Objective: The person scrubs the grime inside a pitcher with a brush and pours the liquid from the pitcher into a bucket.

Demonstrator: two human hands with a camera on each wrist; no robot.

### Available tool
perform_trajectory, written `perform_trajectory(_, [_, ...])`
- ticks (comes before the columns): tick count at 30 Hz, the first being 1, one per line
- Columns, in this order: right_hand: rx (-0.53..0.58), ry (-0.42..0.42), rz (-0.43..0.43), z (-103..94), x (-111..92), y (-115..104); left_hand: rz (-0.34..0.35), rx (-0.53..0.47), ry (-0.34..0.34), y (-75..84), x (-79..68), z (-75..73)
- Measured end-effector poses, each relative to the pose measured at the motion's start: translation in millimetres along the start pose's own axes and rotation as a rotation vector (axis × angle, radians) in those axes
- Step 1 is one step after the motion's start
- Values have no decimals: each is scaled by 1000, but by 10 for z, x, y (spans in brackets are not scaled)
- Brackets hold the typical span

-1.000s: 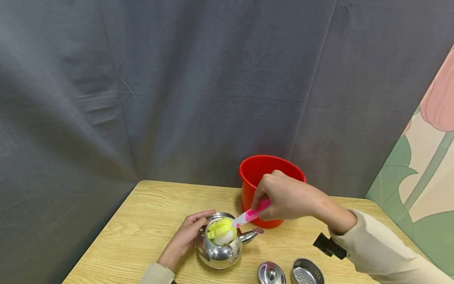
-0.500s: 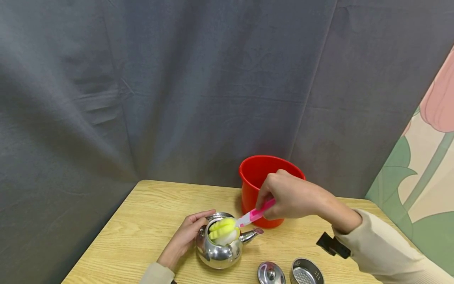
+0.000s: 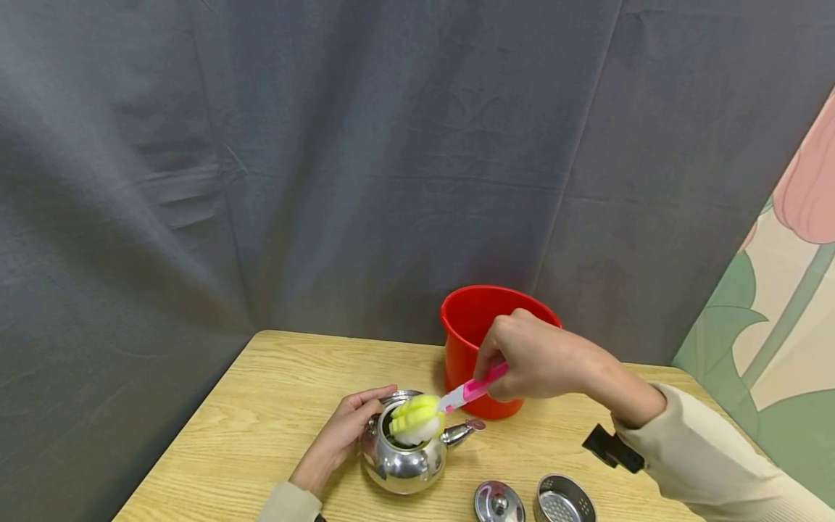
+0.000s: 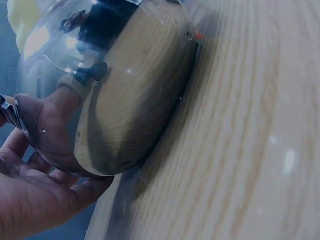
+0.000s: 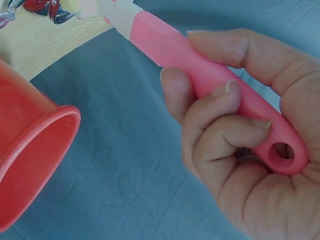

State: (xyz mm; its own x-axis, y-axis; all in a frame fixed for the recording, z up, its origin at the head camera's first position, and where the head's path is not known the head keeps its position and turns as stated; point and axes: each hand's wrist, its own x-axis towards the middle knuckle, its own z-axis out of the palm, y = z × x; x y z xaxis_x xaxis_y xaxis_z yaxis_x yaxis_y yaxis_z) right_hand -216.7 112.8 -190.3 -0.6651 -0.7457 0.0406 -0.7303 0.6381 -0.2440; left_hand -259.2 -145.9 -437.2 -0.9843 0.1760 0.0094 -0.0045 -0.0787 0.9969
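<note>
A shiny round metal teapot (image 3: 404, 475) stands on the table, its spout toward the right. My left hand (image 3: 346, 428) holds it from the left, thumb near the rim; in the left wrist view the fingers (image 4: 92, 190) curve along the polished body. My right hand (image 3: 535, 355) grips the pink handle (image 5: 215, 80) of a sponge brush, with fingers wrapped round it and the index finger lying along it. The brush's yellow and white sponge head (image 3: 414, 420) sits in the teapot's mouth, tilted, its lower part hidden inside.
Behind the right hand stands a red bucket (image 3: 459, 362). Near the front edge of the view lie a metal lid (image 3: 485, 502) with a knob and a round perforated strainer (image 3: 564, 504). A grey curtain (image 3: 365, 181) hangs behind the wooden table (image 3: 274, 391).
The sponge head has shifted slightly right and up in the teapot's mouth, uncovering more dark opening at left. My right hand rose a little to the right; the left hand stays put.
</note>
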Motion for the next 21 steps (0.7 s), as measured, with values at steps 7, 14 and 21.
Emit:
perform_trajectory(7, [18, 5, 17, 9, 8, -4, -2, 8, -2, -1, -6, -2])
perform_trajectory(14, [1, 13, 22, 21, 29, -21, -5, 15, -1, 7, -13, -10])
perform_trajectory(21, [-20, 20, 24, 17, 49, -8, -4, 13, -3, 5, -12, -12])
